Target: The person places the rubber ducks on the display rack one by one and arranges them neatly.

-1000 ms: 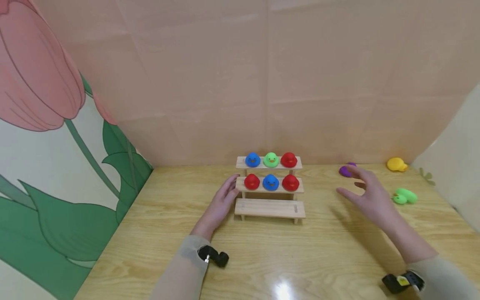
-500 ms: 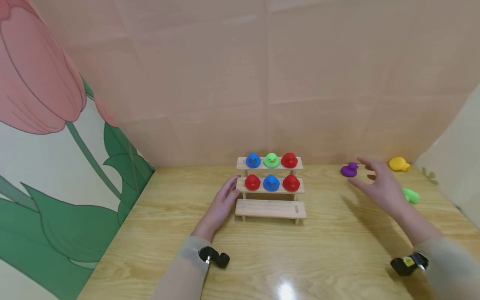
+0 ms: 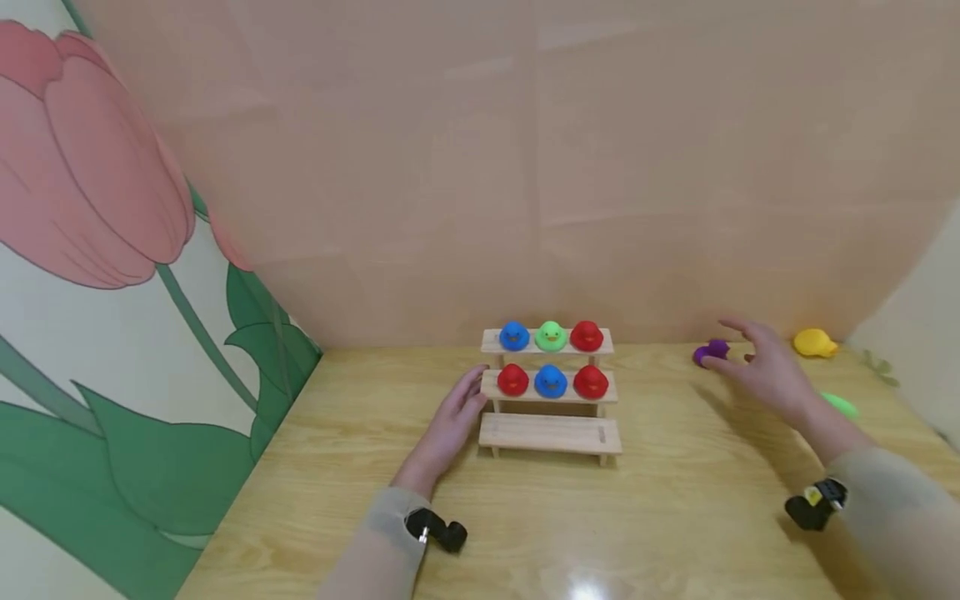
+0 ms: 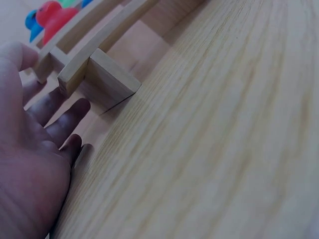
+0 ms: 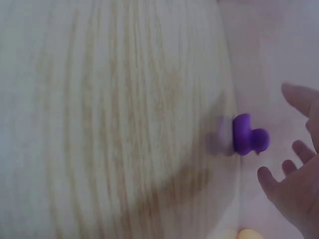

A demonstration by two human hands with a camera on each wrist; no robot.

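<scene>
A three-tier wooden stand (image 3: 547,432) holds rubber ducks on two tiers: blue (image 3: 514,335), green (image 3: 551,336) and red (image 3: 587,336) on top, red (image 3: 513,380), blue (image 3: 551,382) and red (image 3: 591,382) in the middle. Its bottom tier is bare. My left hand (image 3: 447,421) rests against the stand's left end, fingers loosely extended, as the left wrist view also shows. A purple rubber duck (image 5: 243,134) lies near the table's back edge. Around it, my right hand (image 3: 776,379) reaches with thumb and fingers spread; the right wrist view shows a gap between them.
Behind and right of the right hand lie a yellow duck (image 3: 815,342) and a green duck (image 3: 840,405), partly hidden by the forearm. A pinkish covering (image 3: 540,183) stands behind the wooden table (image 3: 360,400). A flower-patterned wall (image 3: 225,375) is at left.
The right hand has moved toward the purple duck, its thumb now overlapping the duck in the head view. The left hand stays at the stand. The head view has tilted slightly.
</scene>
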